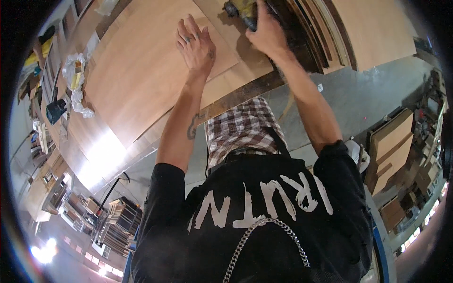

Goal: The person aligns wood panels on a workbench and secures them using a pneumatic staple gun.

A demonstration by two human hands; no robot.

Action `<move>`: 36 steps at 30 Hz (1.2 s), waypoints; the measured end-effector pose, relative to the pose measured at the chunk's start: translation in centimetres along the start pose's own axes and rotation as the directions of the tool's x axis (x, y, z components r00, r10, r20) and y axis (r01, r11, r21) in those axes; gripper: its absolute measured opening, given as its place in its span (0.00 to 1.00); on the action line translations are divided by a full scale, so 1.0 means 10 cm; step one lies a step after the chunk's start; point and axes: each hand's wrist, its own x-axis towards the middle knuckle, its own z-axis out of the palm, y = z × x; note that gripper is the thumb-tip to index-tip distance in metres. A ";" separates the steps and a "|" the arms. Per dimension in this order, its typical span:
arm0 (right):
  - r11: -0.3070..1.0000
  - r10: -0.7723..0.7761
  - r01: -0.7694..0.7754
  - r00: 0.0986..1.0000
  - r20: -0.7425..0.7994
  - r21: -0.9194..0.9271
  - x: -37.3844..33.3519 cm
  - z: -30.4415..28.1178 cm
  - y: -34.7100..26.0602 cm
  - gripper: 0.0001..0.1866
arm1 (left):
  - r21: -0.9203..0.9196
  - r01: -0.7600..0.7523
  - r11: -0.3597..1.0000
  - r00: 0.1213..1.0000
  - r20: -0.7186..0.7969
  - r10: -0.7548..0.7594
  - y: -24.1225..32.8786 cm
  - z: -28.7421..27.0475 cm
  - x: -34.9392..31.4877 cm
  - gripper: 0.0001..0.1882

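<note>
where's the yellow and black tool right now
The yellow and black tool is at the top edge of the head view, right of centre, in the right hand, to the right of the open left hand.

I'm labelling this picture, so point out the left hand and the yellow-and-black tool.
Left hand (pixel 197 50): head view, back of the hand.
Yellow-and-black tool (pixel 246 8): head view, yellow body.

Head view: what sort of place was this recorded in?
Most likely a woodworking shop: a broad wood panel lies in front, more wood sheets are at the right, and the right hand holds a yellow-and-black tool, too blurred to name.
</note>
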 end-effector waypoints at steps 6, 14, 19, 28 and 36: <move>0.732 -0.325 0.180 0.940 0.105 0.656 -0.68 -0.48 0.59 0.24 | 0.076 0.016 0.997 0.999 -0.042 -0.013 -0.09 0.05 -0.01 0.32; 0.823 -0.151 -0.004 0.963 0.225 0.568 -1.00 0.11 0.50 0.20 | -0.015 0.047 0.999 0.999 0.007 -0.047 -0.14 0.03 0.02 0.30; 0.886 -0.087 -0.075 0.943 0.322 0.458 -0.93 0.03 0.44 0.19 | 0.020 -0.009 1.000 0.999 -0.035 0.010 -0.10 -0.02 0.04 0.30; 0.890 -0.101 -0.053 0.945 0.311 0.453 -0.93 0.09 0.38 0.19 | 0.077 0.037 0.996 0.998 -0.049 -0.033 -0.10 -0.06 0.01 0.30; 0.876 -0.050 -0.104 0.952 0.303 0.471 -0.94 0.11 0.40 0.18 | 0.090 0.050 0.995 0.998 -0.049 -0.045 -0.11 -0.02 0.00 0.30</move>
